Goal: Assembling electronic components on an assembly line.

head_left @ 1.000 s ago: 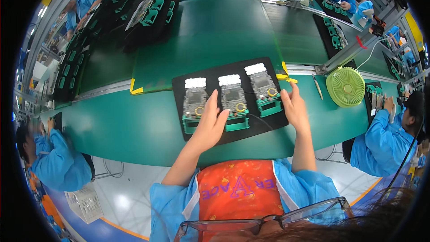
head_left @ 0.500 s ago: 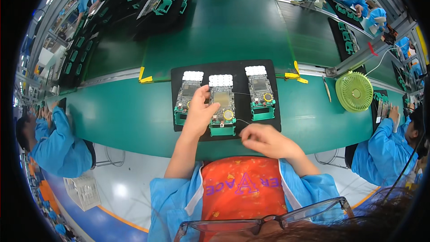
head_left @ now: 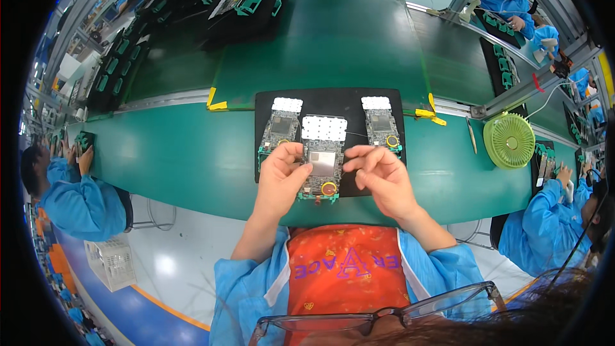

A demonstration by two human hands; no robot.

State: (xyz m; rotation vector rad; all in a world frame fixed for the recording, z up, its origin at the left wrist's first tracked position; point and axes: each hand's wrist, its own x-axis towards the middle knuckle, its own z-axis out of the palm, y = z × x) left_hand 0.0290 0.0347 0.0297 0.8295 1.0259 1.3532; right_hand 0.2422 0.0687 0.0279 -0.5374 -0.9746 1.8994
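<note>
A circuit board [head_left: 323, 164] with a white pad on its far end, a silver metal shield and a yellow-ringed round part is raised and tilted in front of me. My left hand [head_left: 282, 170] grips its left edge, thumb on the face beside the shield. Close to the right edge, my right hand [head_left: 383, 179] has its fingers bent and apart, with nothing visible in them; whether a fingertip touches the board cannot be made out. Green plastic shows at the board's near end. Behind it, two similar boards, one left [head_left: 281, 127] and one right [head_left: 382, 124], lie on a black mat [head_left: 330, 97].
A green fan [head_left: 509, 141] and a pen-like stick [head_left: 471, 136] are on the green table [head_left: 173, 150] at right. Beyond lies a green belt [head_left: 320, 45] with black trays of green-framed parts [head_left: 250, 3]. Co-workers in blue sit left [head_left: 83, 198] and right [head_left: 535, 218].
The middle board has come up off the mat toward me in my left hand. My right hand has risen from near the mat's front edge to the board's right side.
</note>
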